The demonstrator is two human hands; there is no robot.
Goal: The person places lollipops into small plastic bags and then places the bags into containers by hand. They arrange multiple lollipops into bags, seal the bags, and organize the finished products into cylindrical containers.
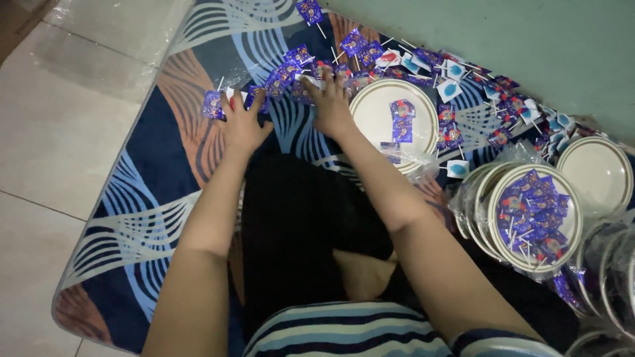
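Clearly we are in the gathering step: both our hands lie spread on the patterned mat (142,198), raking loose blue-wrapped lollipops (284,73) toward us. Our left hand (243,122) rests flat, fingers splayed over a few wrappers near the mat's left side, clasping nothing that we can see. Our right hand (331,106) is likewise flat and unclenched, fingertips on the sweets just beside the round lid (377,99), which carries a couple of wrapped pieces. More lollipops trail off along the wall, and a filled tub (536,218) sits well apart at our right. We judge the next move calls for closing the fingers round a small bunch, sticks aligned, without scattering the neighbours
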